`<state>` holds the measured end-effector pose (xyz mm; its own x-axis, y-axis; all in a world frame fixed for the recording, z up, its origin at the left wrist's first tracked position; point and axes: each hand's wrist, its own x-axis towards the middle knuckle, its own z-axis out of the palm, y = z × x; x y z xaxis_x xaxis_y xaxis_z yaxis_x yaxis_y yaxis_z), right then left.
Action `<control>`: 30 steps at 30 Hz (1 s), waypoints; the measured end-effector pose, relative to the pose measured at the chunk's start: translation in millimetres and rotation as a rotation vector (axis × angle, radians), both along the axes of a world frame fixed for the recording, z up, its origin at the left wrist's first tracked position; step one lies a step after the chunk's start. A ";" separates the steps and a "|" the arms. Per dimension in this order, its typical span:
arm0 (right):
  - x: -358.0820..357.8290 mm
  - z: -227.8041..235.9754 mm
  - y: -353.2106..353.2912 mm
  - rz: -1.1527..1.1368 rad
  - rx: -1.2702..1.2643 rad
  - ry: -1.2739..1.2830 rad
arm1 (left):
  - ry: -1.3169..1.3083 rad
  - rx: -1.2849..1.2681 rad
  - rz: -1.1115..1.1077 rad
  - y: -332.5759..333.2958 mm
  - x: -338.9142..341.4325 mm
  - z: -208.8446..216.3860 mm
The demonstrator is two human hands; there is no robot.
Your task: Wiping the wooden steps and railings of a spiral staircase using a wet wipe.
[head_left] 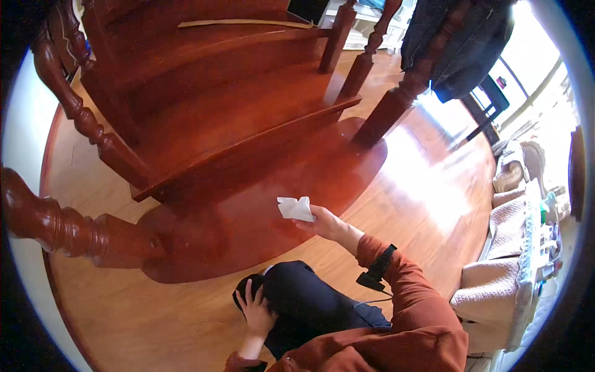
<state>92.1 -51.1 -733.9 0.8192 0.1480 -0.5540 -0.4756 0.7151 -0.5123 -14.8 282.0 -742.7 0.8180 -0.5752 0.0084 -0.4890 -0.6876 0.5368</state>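
Note:
My right hand (327,224) is closed on a crumpled white tissue (294,209), held out in front of the wooden staircase's lowest step. That bottom step (248,223) is reddish-brown, glossy and rounded at both ends. Whether the tissue touches the wood I cannot tell. Down on my dark-trousered knee (297,291) rests my left hand (257,312), its fingers spread and nothing in them. A black strap with a small device (376,271) sits on my right forearm.
Turned wooden posts (74,235) flank the stairs, with a right-hand post (387,118) under dark hanging clothes (458,46). A beige strip (248,23) lies on a higher step. Covered furniture (496,282) stands at right on the wood floor (427,204), where sunlight glares.

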 end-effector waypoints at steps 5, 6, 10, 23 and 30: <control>7.3 2.7 15.4 0.085 -0.322 -0.122 | 0.002 -0.066 0.110 -5.3 7.3 5.3; 9.2 -1.5 22.6 0.029 -0.135 -0.055 | 0.004 -0.066 0.114 -6.1 5.7 5.4; 25.3 18.8 46.5 0.099 -0.078 0.080 | 0.027 0.014 0.134 -7.5 0.4 16.5; 28.0 214.4 24.4 -0.019 -0.221 0.041 | 0.475 0.176 0.155 -24.0 -15.7 129.9; 48.8 384.8 39.6 -0.066 -0.164 -0.091 | 0.899 -0.439 0.277 1.5 12.0 190.3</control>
